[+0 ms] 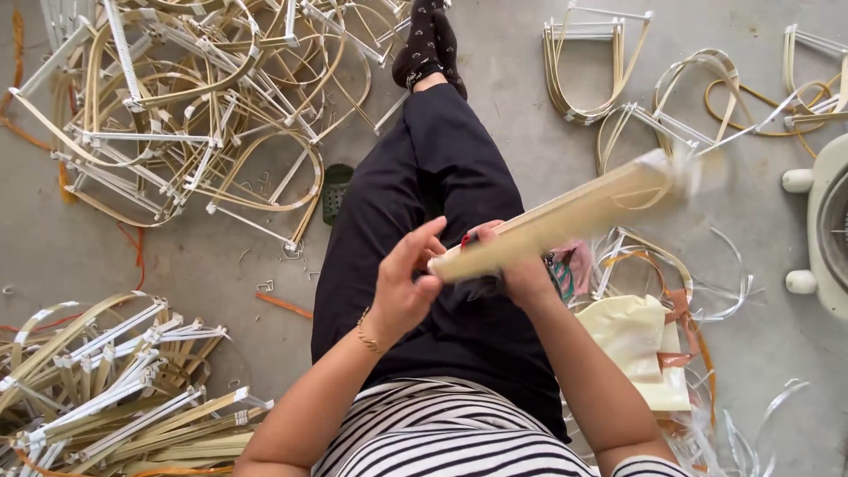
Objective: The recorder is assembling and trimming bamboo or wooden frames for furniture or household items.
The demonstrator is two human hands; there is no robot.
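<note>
Seated on a grey floor, I hold a long pale-yellow bent strip frame (565,219) over my lap; its far end points up to the right and is blurred. My left hand (402,283) pinches the near end of the frame with thumb and fingers. My right hand (521,269) grips the frame from underneath, just right of the left hand, partly hidden by the frame. Something small and red shows at the right hand's fingers; what it is cannot be told.
A big tangled pile of bent strip frames (185,106) lies at the upper left, a stacked bundle (115,389) at the lower left. More frames (618,79) lie at the upper right. Cream cloth and loose strips (645,344) sit beside my right arm. A white fan base (826,230) stands at the right edge.
</note>
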